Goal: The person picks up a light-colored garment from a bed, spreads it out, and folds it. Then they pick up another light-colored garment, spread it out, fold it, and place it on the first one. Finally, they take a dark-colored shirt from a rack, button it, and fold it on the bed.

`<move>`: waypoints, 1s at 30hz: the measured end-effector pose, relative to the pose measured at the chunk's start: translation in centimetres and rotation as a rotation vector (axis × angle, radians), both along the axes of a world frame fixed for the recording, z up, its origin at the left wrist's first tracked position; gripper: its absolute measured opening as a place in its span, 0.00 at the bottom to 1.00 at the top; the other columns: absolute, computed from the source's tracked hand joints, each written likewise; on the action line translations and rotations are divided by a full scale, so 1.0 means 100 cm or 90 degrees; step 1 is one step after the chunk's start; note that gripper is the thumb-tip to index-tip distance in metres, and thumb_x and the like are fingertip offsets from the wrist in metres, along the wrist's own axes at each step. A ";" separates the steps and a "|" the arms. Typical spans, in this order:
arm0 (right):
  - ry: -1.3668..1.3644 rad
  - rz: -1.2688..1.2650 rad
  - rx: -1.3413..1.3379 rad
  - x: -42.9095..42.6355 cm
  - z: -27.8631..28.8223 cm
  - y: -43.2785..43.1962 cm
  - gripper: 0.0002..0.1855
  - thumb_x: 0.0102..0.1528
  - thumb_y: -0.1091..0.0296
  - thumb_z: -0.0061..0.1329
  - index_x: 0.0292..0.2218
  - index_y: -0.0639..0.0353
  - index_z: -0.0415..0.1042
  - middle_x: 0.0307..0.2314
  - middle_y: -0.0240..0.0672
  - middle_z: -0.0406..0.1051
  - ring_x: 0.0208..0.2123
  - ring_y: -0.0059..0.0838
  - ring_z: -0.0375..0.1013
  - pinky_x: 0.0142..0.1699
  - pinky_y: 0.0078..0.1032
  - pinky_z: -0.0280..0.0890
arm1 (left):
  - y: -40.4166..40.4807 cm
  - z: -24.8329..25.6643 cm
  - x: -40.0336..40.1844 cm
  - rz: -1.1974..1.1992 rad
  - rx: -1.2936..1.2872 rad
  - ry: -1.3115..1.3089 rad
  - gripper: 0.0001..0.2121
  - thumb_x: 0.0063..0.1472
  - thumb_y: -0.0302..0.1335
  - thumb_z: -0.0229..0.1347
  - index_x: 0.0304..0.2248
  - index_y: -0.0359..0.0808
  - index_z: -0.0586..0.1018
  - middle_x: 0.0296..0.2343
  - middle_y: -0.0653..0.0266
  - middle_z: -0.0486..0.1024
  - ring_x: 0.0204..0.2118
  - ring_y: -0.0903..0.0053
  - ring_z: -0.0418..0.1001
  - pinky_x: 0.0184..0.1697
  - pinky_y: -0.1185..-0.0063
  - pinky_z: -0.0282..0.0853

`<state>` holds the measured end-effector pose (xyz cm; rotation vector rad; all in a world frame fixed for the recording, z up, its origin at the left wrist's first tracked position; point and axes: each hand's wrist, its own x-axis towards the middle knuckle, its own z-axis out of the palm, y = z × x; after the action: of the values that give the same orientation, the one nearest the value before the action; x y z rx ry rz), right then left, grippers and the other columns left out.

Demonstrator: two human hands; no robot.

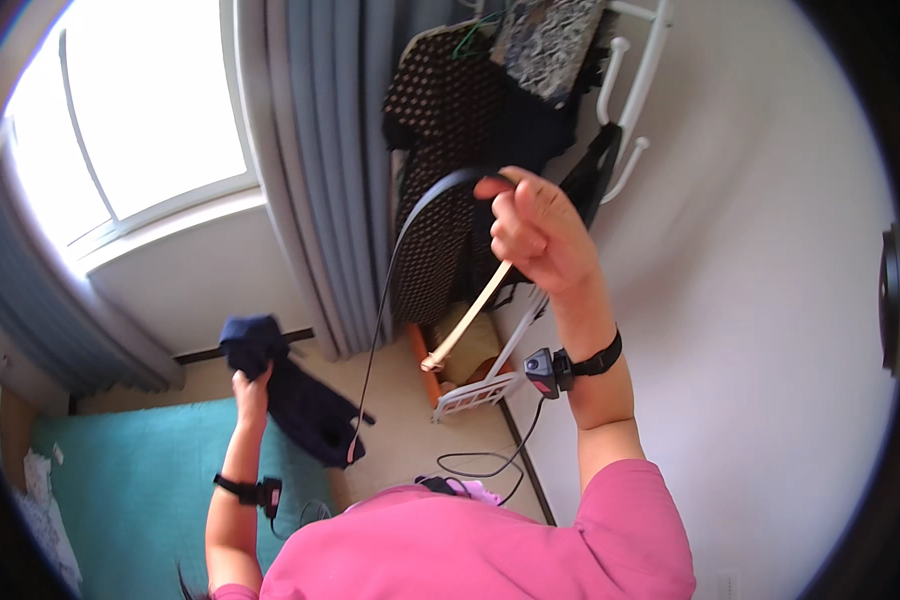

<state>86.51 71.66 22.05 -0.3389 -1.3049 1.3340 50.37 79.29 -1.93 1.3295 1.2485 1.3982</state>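
My left hand (pixel 251 382) grips a dark navy garment (pixel 304 405), which hangs over the corner of a teal-covered bed. Raised in front of the hanging clothes, my right hand (pixel 536 225) is closed on a thin dark strap (pixel 420 202) that arches left and dangles down to near the garment. A pale, narrow stick-like thing (pixel 469 315) also runs down and left from that hand; its exact kind cannot be told. Both wrists wear black bands with small devices, and a cable hangs from the right one.
The teal bed (pixel 142 465) lies at lower left. A white coat rack (pixel 641 82) holds a dotted dark garment (pixel 435 150) and other clothes. Below stands an orange-edged box (pixel 424 360). Blue-grey curtains (pixel 337 150) hang beside the window (pixel 150 97); a white wall (pixel 742 300) is at right.
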 end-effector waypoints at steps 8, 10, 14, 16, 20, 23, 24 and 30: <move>-0.171 -0.223 0.041 0.073 0.113 0.032 0.22 0.53 0.54 0.46 0.41 0.65 0.66 0.10 0.18 0.48 0.11 0.09 0.43 0.16 0.12 0.40 | -0.025 -0.070 -0.046 0.125 -0.021 0.029 0.12 0.50 0.29 0.57 0.27 0.25 0.74 0.21 0.68 0.72 0.25 0.85 0.63 0.29 0.79 0.62; -0.199 -0.312 0.065 0.096 0.142 0.057 0.20 0.52 0.55 0.47 0.39 0.63 0.68 0.10 0.17 0.50 0.11 0.09 0.44 0.16 0.12 0.42 | -0.026 -0.080 -0.049 0.119 -0.017 0.021 0.12 0.50 0.29 0.57 0.26 0.25 0.74 0.20 0.68 0.72 0.25 0.85 0.63 0.29 0.79 0.63; -0.163 -0.456 0.090 0.152 0.180 0.098 0.16 0.52 0.56 0.47 0.37 0.59 0.69 0.11 0.19 0.53 0.10 0.10 0.45 0.16 0.12 0.43 | -0.030 -0.087 -0.047 0.125 -0.063 0.041 0.12 0.50 0.29 0.58 0.26 0.26 0.74 0.20 0.69 0.71 0.25 0.85 0.63 0.29 0.79 0.63; -0.148 -0.496 0.087 0.182 0.177 0.110 0.15 0.53 0.57 0.47 0.36 0.58 0.69 0.12 0.20 0.53 0.10 0.11 0.46 0.16 0.14 0.44 | -0.029 -0.098 -0.053 0.116 -0.072 0.024 0.11 0.51 0.29 0.57 0.29 0.28 0.75 0.23 0.69 0.72 0.27 0.84 0.65 0.31 0.80 0.63; -0.143 -0.658 0.007 0.225 0.141 0.111 0.14 0.53 0.58 0.45 0.36 0.57 0.68 0.13 0.21 0.54 0.09 0.13 0.47 0.16 0.15 0.45 | -0.035 -0.100 -0.048 0.106 -0.074 0.022 0.11 0.52 0.28 0.56 0.33 0.30 0.75 0.27 0.70 0.72 0.30 0.83 0.66 0.35 0.80 0.63; -0.138 -0.607 -0.042 0.245 0.087 0.100 0.14 0.54 0.59 0.45 0.37 0.59 0.68 0.14 0.22 0.56 0.10 0.13 0.48 0.16 0.15 0.45 | -0.045 -0.081 -0.039 0.123 -0.128 0.004 0.12 0.52 0.28 0.56 0.34 0.29 0.75 0.28 0.70 0.72 0.31 0.83 0.66 0.36 0.81 0.62; -0.139 -0.585 -0.066 0.248 0.072 0.094 0.13 0.53 0.60 0.46 0.37 0.59 0.68 0.14 0.23 0.58 0.10 0.13 0.49 0.16 0.15 0.46 | -0.047 -0.080 -0.036 0.128 -0.130 0.004 0.12 0.52 0.28 0.56 0.34 0.29 0.75 0.28 0.70 0.72 0.31 0.83 0.66 0.36 0.81 0.62; -0.102 -0.495 -0.191 0.230 0.005 0.065 0.13 0.51 0.64 0.49 0.37 0.59 0.69 0.17 0.25 0.64 0.14 0.13 0.56 0.18 0.13 0.51 | -0.053 -0.067 -0.032 0.142 -0.133 -0.097 0.10 0.52 0.27 0.56 0.31 0.29 0.75 0.26 0.71 0.71 0.28 0.84 0.65 0.33 0.81 0.62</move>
<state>109.54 78.13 22.55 -1.0598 -0.9345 0.8315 47.19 73.95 -8.62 0.9476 1.4283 1.4470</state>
